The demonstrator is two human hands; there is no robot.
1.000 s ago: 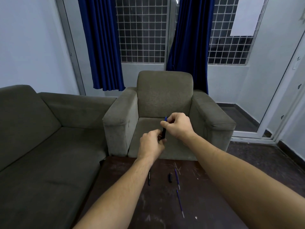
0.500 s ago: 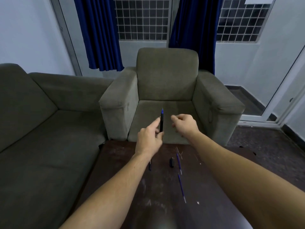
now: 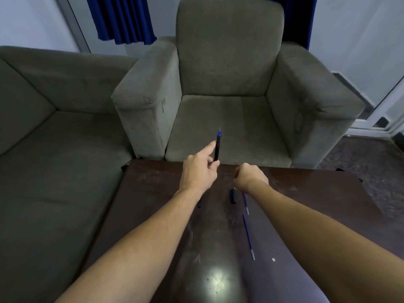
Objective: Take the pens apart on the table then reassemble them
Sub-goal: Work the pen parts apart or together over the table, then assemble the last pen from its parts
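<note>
My left hand point(image 3: 200, 171) grips a dark pen point(image 3: 217, 147) upright, its blue tip pointing up, above the far edge of the dark table point(image 3: 306, 193). My right hand point(image 3: 249, 178) hovers low over the table with the fingers curled downward; whether it holds anything is hidden. Just below it lie a short black pen part point(image 3: 233, 196) and a blue refill point(image 3: 245, 202). A second blue refill point(image 3: 248, 236) lies nearer to me. Another dark pen piece point(image 3: 199, 204) peeks out from under my left wrist.
A grey armchair point(image 3: 229, 84) stands directly behind the table's far edge. A grey sofa point(image 3: 54, 127) runs along the table's left side. Blue curtains point(image 3: 122, 20) hang at the back. A glare spot point(image 3: 215, 279) shines on the near tabletop.
My right hand let go of the pen and dropped down toward the parts on the table. My left hand kept the pen upright. The view tilted downward.
</note>
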